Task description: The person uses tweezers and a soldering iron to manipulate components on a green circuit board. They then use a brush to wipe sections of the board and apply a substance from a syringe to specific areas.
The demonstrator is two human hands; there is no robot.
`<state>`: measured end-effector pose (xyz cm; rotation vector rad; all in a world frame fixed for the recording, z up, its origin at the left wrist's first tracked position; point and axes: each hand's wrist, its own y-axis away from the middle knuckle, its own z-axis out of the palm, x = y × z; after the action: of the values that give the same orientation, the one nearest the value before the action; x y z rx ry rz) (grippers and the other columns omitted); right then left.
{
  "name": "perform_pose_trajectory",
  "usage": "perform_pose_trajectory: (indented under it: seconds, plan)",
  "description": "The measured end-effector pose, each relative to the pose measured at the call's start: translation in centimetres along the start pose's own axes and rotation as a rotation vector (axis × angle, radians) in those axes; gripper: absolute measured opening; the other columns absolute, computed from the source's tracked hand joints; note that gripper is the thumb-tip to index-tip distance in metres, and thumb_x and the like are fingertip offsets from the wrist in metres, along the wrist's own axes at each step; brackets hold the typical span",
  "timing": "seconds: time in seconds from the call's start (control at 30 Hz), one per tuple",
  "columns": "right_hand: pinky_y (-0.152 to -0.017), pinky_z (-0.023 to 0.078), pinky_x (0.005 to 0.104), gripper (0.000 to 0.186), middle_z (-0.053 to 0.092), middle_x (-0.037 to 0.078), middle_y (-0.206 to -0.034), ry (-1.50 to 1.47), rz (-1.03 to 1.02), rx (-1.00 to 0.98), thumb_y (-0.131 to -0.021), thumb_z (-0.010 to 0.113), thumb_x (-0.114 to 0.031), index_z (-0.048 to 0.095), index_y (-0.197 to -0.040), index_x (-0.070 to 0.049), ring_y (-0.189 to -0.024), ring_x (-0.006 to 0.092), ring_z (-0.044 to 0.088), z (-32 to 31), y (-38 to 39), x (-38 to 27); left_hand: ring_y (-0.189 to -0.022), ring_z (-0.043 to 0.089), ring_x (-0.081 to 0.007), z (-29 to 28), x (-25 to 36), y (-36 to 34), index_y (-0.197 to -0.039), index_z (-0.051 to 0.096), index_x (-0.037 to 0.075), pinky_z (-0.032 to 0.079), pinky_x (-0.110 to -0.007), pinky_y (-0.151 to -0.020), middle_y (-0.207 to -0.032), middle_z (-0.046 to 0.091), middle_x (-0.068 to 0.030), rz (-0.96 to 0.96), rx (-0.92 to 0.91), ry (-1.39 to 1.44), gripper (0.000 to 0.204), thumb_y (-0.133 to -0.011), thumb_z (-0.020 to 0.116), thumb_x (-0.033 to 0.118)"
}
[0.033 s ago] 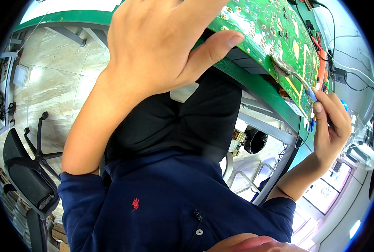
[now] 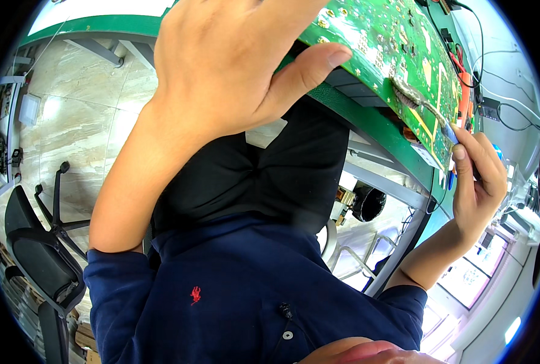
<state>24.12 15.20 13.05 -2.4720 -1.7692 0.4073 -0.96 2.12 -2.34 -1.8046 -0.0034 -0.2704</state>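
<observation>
A large green circuit board (image 2: 376, 36) lies tilted at the upper right, its face covered in solder points and yellow tracks. Close to the camera, my left hand (image 2: 221, 67) is spread palm down at the board's left edge. Its thumb stretches over that edge, while the other fingers run past the top of the picture. At the right, my right hand (image 2: 481, 167) pinches the blue grip of a small brush (image 2: 408, 94) between thumb and fingers. The brush's dark bristles touch the board near its front edge.
The board is raised above a green-topped workbench (image 2: 412, 162) with grey legs. Orange-handled tools (image 2: 465, 97) and cables lie beyond the board. A black bin (image 2: 368, 203) stands beneath the bench. At the left are a black office chair (image 2: 42, 242) and a shelf (image 2: 6, 133) with parts.
The brush head has shifted very slightly on the board, with a small movement of my right fingers. My left hand stays in place.
</observation>
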Motion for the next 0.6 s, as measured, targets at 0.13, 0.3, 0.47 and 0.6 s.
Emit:
perform_pose_trajectory:
  seconds: [0.13,0.3,0.47,0.6]
  plan:
    - [-0.053,0.03,0.0237,0.018,0.048,0.004,-0.066,0.017,0.035,0.017,-0.08,0.064,0.006,0.068,-0.097,0.004,-0.06,0.0105,0.043,0.12,0.03,-0.25,-0.081,0.056,-0.03,0.0,0.06,-0.21,-0.108,0.058,0.002,0.046,-0.035,-0.068,-0.1,0.058,-0.0154,0.022,0.006,0.006,0.039,-0.09,0.056,0.037]
    - [-0.053,0.03,0.0236,0.017,0.049,0.004,-0.066,0.009,0.026,0.025,-0.08,0.065,0.005,0.069,-0.097,0.004,-0.06,0.0103,0.043,0.2,0.06,-0.09,-0.082,0.056,-0.0307,0.14,-0.16,-0.26,-0.109,0.058,0.002,0.047,-0.036,-0.07,-0.101,0.058,-0.0158,0.054,0.027,0.01,0.04,-0.089,0.057,0.037]
    - [-0.053,0.03,0.0236,0.017,0.049,0.004,-0.066,-0.001,0.02,0.017,-0.08,0.065,0.005,0.069,-0.097,0.003,-0.059,0.0102,0.043,0.19,0.15,0.12,-0.082,0.056,-0.0309,0.15,-0.19,-0.21,-0.109,0.058,0.002,0.047,-0.036,-0.07,-0.101,0.058,-0.016,0.06,0.019,0.0,0.04,-0.09,0.057,0.037]
    - [-0.053,0.03,0.0235,0.017,0.049,0.004,-0.066,0.007,0.032,0.019,-0.08,0.065,0.005,0.069,-0.097,0.003,-0.059,0.0102,0.043,0.23,0.13,0.04,-0.082,0.057,-0.0307,0.23,0.05,-0.25,-0.109,0.058,0.002,0.047,-0.035,-0.069,-0.101,0.058,-0.0158,0.039,0.034,0.034,0.04,-0.09,0.057,0.037]
